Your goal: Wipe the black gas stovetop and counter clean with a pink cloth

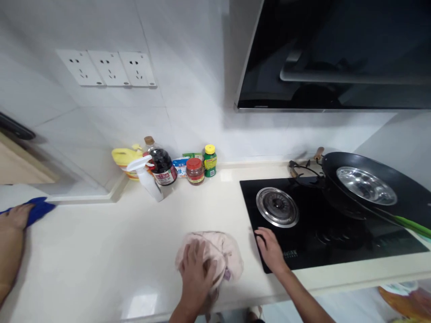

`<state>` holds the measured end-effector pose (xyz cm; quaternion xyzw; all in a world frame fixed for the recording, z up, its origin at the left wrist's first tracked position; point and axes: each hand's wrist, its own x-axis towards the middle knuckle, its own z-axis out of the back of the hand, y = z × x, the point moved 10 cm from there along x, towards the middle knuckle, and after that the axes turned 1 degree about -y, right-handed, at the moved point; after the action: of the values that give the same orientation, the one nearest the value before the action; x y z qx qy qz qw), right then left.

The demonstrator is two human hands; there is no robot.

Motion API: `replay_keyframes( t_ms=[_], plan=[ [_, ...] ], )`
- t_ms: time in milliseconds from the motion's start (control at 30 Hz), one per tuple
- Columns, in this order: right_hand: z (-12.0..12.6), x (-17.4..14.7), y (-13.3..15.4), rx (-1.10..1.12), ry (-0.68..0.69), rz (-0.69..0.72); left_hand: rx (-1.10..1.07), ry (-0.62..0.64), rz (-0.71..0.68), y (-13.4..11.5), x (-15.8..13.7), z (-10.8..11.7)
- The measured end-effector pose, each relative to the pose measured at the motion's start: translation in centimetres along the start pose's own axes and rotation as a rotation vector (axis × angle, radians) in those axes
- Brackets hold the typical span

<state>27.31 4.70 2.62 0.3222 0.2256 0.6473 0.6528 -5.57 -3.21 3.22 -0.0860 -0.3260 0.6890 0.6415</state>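
A pale pink cloth (pixel 232 255) lies bunched on the white countertop near its front edge. My left hand (pixel 195 271) presses down on it, fingers curved over the fabric and gripping it. Beside the cloth, my right hand (pixel 269 251) rests at the left edge of the black glass cooktop (pixel 310 242), fingers loosely bent and a little apart, holding nothing that I can see. Just beyond that hand is a round metal burner (pixel 278 206).
Along the wall stand a white spray bottle (pixel 148 179), a dark sauce bottle (pixel 161 163), a red-lidded jar (pixel 195 172) and a green bottle (pixel 210 161). A large wok (pixel 336 163) sits at right under the range hood (pixel 336 49). Another person's hand (pixel 16 217) holds a blue cloth (pixel 39 210).
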Motion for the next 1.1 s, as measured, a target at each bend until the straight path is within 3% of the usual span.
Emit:
replay_keyframes(
  t_ms=[100,233,400,533,600,700,800,867,933,1000,1100],
  plan=[
    [2.4,-1.8,-4.2,-0.327,-0.119,0.011,0.052,0.081,0.025,-1.1,0.2,-3.5],
    [1.7,-3.5,-5.2,-0.564,-0.164,0.052,0.016,0.312,-0.046,-5.2,2.6,-9.1],
    [1.2,-3.6,-5.0,-0.588,-0.195,0.079,-0.032,0.470,-0.161,-11.4,8.3,-15.7],
    [1.6,-3.6,-5.6,-0.562,-0.211,0.065,-0.042,0.543,-0.196,-13.7,9.9,-17.6],
    [1.6,-3.7,-5.9,-0.560,-0.214,0.069,-0.055,0.581,-0.239,-13.9,8.3,-16.5],
    [1.5,-3.9,-5.9,-0.578,-0.233,0.106,-0.084,0.632,-0.341,-12.8,3.5,-13.1],
    [1.3,-4.0,-5.9,-0.595,-0.247,0.154,-0.086,0.640,-0.422,-9.2,-1.9,-9.3],
    [1.3,-4.2,-5.9,-0.594,-0.265,0.182,-0.041,0.510,-0.480,-5.9,-4.2,-6.3],
    [1.3,-4.3,-5.9,-0.588,-0.287,0.200,0.026,0.418,-0.445,-2.0,-5.3,-3.8],
    [1.3,-4.3,-5.9,-0.581,-0.298,0.201,0.032,0.428,-0.349,1.6,-5.4,-2.0],
    [1.3,-4.2,-6.2,-0.554,-0.303,0.195,-0.168,0.432,-0.033,6.4,-2.9,0.9]
  ],
)
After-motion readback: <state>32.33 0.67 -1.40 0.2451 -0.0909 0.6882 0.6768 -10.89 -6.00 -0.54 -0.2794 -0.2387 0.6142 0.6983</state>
